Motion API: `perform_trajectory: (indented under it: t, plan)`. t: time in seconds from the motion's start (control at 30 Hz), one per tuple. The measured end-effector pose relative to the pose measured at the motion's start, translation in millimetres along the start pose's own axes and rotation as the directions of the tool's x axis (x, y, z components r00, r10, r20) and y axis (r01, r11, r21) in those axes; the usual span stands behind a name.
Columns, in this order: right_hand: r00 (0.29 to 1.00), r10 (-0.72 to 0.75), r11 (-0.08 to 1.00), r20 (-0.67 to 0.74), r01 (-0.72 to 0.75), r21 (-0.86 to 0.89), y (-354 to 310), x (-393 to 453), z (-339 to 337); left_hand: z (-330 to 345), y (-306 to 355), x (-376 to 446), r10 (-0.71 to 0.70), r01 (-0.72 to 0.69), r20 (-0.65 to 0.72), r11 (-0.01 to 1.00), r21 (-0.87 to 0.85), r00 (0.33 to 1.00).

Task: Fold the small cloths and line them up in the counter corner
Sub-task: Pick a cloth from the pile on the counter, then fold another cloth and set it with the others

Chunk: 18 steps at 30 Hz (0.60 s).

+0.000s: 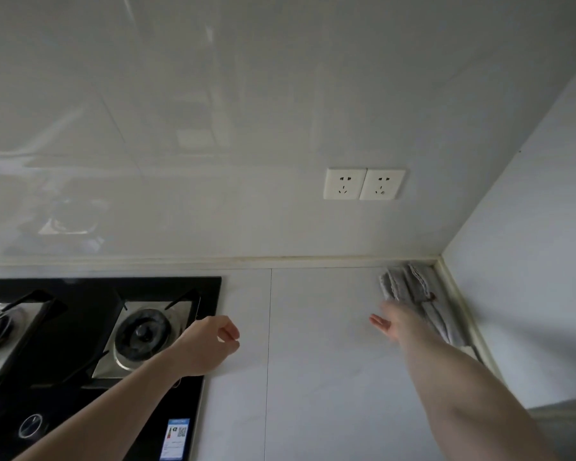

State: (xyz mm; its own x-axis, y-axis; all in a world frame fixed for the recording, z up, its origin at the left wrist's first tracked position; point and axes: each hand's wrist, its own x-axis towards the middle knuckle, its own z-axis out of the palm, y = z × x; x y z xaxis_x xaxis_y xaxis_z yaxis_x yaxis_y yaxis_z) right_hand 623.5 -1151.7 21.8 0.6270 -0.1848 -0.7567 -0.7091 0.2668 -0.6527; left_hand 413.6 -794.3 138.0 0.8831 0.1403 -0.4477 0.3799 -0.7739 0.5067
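The grey cloths [419,297] lie folded in a row in the far right corner of the pale counter [313,361], along the right wall and touching the back edge. The right hand [391,319] reaches out to them. Its fingers are blurred and seem to rest on the nearest part of the cloths; I cannot tell if the grip is closed on them or loose. The thumb sticks out to the left. The left hand [210,344] hangs over the counter beside the black stove [90,344]. Its fingers are curled in and hold nothing. Two white sockets [364,183] sit on the back wall.
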Motion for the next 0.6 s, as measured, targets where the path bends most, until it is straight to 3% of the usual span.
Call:
perform_trajectory:
  t: [0.13,0.3,0.47,0.6]
  plan:
    - [0.999,-0.013,0.939,-0.031,0.002,-0.345,25.4,-16.4,9.3,-5.9,-17.0,-16.1,-0.025,0.024,-0.022,0.999,-0.035,0.999]
    - [0.978,-0.197,0.610,0.064,0.174,-0.773,82.2,-40.8,26.9,-20.9,-50.3,-50.8,-0.067,0.060,-0.086,0.995,-0.084,0.994]
    - [0.933,-0.182,0.450,0.310,0.360,-0.818,124.6,-119.4,87.2,-42.4,-100.6,-108.8,-0.104,0.079,-0.132,0.980,-0.181,0.986]
    - [0.821,-0.223,0.300,0.525,0.571,-0.764,155.5,-212.5,152.6,-59.2,-159.6,-169.4,-0.156,0.107,-0.200,0.966,-0.234,0.967]
